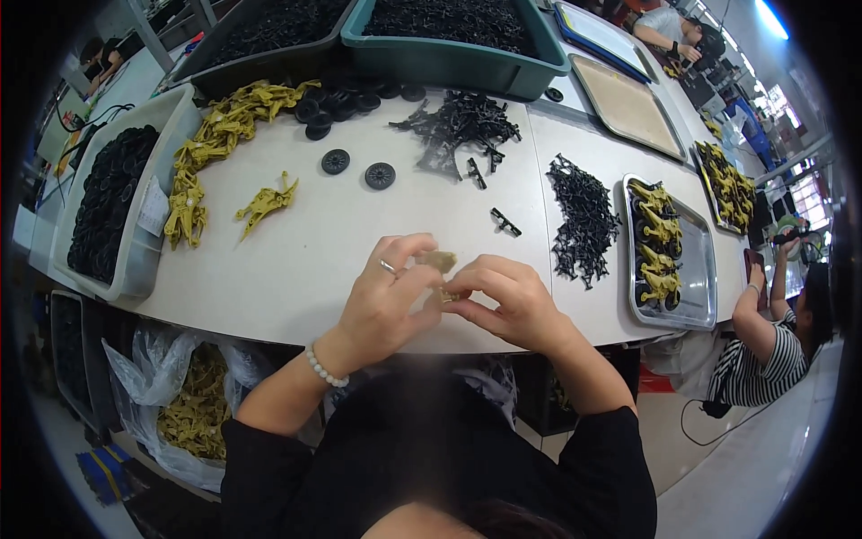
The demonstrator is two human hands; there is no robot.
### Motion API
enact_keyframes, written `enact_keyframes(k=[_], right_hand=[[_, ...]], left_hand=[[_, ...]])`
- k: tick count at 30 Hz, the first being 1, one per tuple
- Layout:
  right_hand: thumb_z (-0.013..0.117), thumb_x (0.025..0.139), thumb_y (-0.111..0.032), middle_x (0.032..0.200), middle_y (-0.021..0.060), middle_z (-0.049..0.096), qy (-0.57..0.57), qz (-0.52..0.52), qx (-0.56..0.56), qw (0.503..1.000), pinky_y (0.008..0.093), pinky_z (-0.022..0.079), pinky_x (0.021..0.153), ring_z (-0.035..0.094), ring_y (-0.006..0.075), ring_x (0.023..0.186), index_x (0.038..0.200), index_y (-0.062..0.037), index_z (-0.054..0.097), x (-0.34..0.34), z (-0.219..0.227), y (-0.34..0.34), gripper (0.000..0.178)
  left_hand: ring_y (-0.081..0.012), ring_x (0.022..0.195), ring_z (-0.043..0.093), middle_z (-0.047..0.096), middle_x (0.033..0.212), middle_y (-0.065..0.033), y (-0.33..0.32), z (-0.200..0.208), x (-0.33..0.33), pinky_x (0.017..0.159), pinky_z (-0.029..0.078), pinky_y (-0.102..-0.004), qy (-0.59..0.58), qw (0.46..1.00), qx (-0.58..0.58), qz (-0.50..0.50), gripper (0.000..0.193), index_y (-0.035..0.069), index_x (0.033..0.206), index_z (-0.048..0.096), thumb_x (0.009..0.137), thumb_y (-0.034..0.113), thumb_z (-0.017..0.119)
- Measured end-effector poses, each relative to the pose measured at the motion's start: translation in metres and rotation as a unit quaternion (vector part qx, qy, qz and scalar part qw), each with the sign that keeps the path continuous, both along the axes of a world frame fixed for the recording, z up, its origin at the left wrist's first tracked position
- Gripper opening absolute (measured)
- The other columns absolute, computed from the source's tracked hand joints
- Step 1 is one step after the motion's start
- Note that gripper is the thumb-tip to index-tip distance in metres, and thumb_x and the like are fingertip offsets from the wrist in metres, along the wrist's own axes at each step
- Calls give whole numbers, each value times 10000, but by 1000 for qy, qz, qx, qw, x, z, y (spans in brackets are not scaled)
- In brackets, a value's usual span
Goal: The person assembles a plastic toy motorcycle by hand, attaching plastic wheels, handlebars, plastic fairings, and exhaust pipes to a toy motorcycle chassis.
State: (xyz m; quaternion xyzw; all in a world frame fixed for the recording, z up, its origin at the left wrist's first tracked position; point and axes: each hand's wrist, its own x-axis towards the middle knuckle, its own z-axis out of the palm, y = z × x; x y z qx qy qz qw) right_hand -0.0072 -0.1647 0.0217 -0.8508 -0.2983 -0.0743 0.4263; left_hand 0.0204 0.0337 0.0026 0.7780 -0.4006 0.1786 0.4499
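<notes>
Above the table's front edge, my left hand (384, 292) and my right hand (510, 301) meet with fingertips pinched together. Between them is a small yellow plastic part (440, 260), mostly covered by the fingers and somewhat blurred. It resembles the yellow toy bike frame (267, 207) lying alone to the left. Just beyond my right hand lies a single black forked piece (505, 222). Two black spoked wheels, the left wheel (335, 162) and the right wheel (380, 175), rest farther away on the white table (296, 278).
A clear bin (135, 260) of black wheels stands left, beside piled yellow frames (224, 121). A green bin (530, 72) of black parts is at the back. Small black parts (584, 216) lie right, beside a metal tray (696, 260) holding assembled yellow bikes. Other people work at right.
</notes>
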Motion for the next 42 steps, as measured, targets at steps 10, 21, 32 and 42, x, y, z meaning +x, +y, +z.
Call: enact_keyframes(k=[10, 21, 32, 42], right_hand=[[698, 686, 71, 731, 74, 659, 76, -57, 112, 989, 249, 499, 600, 638, 157, 651, 823, -11, 617, -12, -10, -4, 179], [628, 810, 52, 772, 71, 631, 193, -193, 219, 937, 219, 508, 624, 619, 102, 680, 819, 0, 548, -18, -29, -50, 96], [658, 832, -32, 799, 80, 660, 276, -175, 220, 919, 232, 518, 647, 618, 106, 687, 923, 40, 597, 65, -27, -38, 132], [670, 840, -90, 804, 62, 672, 136, -221, -23, 966, 233, 499, 620, 610, 106, 667, 972, 23, 686, 70, -9, -46, 175]], left_hand=[[-314, 965, 551, 536, 1156, -141, -3, -3, 0, 682, 513, -343, -3, 998, 18, -62, 246, 14, 885, 556, 685, -12, 698], [-118, 883, 598, 590, 1051, -91, 26, 2, 16, 618, 598, -260, 429, 870, -243, 15, 130, 15, 1028, 535, 902, 15, 564], [-70, 685, 582, 607, 894, -50, -1, -5, 35, 519, 530, -205, 588, 799, -59, -108, 322, -37, 1176, 559, 889, 92, 624], [-54, 658, 509, 570, 745, -3, -23, -3, 43, 573, 440, -220, 425, 895, 97, -97, 193, -22, 955, 600, 819, 81, 690]])
